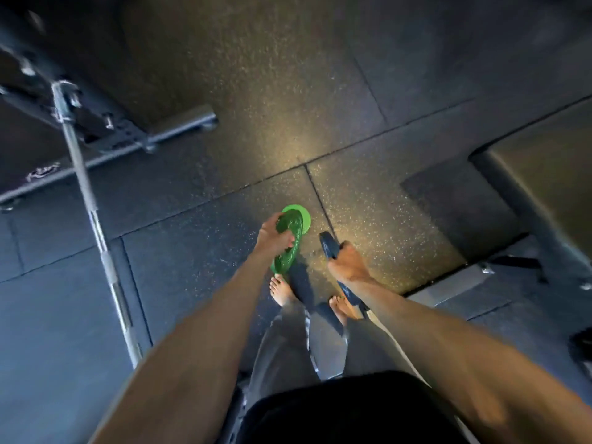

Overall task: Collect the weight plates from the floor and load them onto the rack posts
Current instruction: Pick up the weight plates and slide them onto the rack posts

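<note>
Green plate [290, 227], one, in left hand's [272, 237] grip; dark plate [326, 244], one, in right hand's [347, 265].

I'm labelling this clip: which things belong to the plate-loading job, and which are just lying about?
In the job: green plate, gripped by the left hand; dark plate, gripped by the right hand; bare steel peg, likely a rack post.
Lying about: barbell; bench.

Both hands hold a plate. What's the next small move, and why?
Probably turn left toward the bare steel peg on the frame. The left hand holds the green plate and the right hand the dark plate, so neither grip can take more.
</note>
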Demonstrator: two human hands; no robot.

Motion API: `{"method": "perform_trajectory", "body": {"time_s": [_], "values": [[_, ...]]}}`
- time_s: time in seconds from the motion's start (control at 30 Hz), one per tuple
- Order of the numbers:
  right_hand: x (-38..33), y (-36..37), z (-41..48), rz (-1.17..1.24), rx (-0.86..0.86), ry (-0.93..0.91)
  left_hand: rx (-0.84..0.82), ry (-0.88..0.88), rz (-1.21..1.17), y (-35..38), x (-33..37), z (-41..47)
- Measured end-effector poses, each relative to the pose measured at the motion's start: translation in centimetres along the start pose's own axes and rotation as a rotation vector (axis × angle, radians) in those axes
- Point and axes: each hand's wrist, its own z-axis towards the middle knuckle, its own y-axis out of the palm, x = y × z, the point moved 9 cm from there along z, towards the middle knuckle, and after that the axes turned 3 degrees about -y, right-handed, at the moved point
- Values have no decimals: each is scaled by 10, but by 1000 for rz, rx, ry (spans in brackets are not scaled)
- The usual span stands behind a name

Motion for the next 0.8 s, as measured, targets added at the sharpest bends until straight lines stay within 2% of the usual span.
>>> {"method": "perform_trajectory", "body": {"time_s": [0.13,0.23,0.37,0.5,0.7,0.8], "values": [[-15,9,-49,-239,-120,-169,51,108,69,-33,10,-81],[-22,26,-89,-432,-232,-322,169,88,101,-50,-19,-142],[-20,60,-139,-726,-358,-544,320,-16,78,-51,-79,-222],[-4,115,-198,-1015,-464,-741,497,-96,-70,-40,-159,-322],[42,198,-278,-1512,-595,-1076,699,-339,-287,14,-274,-464],[85,241,-331,-1771,-669,-1218,745,-475,-378,56,-327,-531]]}}
